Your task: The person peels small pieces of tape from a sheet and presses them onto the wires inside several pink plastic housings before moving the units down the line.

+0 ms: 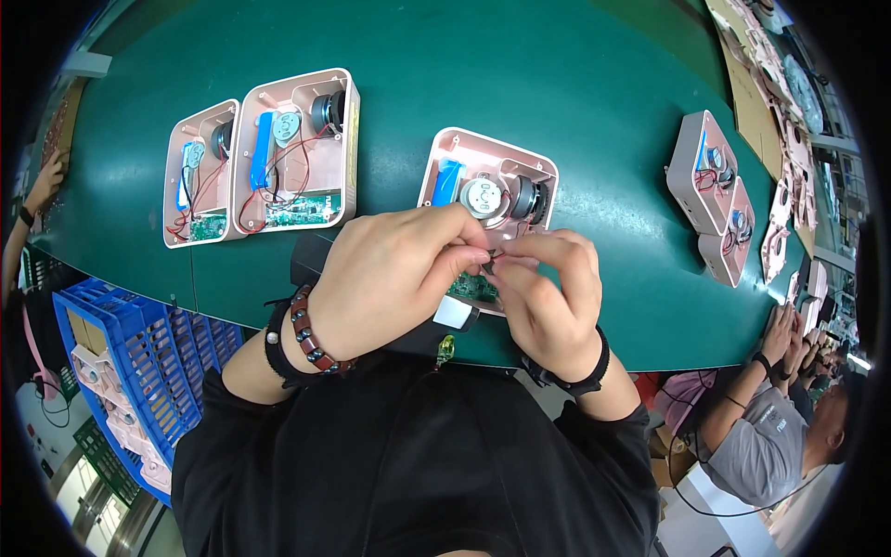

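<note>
My left hand [394, 260] and my right hand [552, 297] meet over the near part of an open pale pink housing [497, 144]. Thumbs and index fingers of both are pinched around a small dark piece [489, 266] with thin wire by it; its exact kind is too small to tell. Inside the housing sit a blue battery pack [447, 182], a round silver motor-like part [484, 197] and a black round speaker [528, 200]. A green circuit board [471, 287] shows below my fingers, partly covered by them.
Two similar housings [295, 84] stand left on the green table [613, 102], two more [691, 176] right. A blue crate [139, 343] with pink parts is at lower left. A co-worker [766, 436] works at right; another person's hand [46, 181] shows far left.
</note>
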The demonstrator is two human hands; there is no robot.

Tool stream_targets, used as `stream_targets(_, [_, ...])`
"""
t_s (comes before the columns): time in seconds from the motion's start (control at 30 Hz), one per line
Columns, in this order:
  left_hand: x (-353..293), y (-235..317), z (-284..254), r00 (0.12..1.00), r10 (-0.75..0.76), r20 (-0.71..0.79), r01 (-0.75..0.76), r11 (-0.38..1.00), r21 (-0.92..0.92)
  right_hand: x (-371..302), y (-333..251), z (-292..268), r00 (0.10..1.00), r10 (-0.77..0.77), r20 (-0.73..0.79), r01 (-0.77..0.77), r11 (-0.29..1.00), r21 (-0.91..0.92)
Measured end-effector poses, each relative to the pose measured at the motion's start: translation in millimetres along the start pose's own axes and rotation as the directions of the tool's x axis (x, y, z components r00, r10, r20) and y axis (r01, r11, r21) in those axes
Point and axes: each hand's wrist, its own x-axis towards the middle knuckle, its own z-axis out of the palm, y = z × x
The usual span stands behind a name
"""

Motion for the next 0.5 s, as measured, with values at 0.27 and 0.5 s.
stream_targets(0.27, [-0.2, -5.4, 2.6, 0.997, 0.060, -0.039, -0.061, 0.998, -0.027, 0.6, 3.5, 1.6, 0.987, 0.161, -0.023, -0.157, 0.980, 0.123])
stream_targets(0.5, [0.0, -1.7, 1.4, 0.998, 0.051, -0.040, -0.050, 0.999, 0.008, 1.6, 3.3, 3.4, 0.986, 0.162, -0.028, -0.156, 0.976, 0.149])
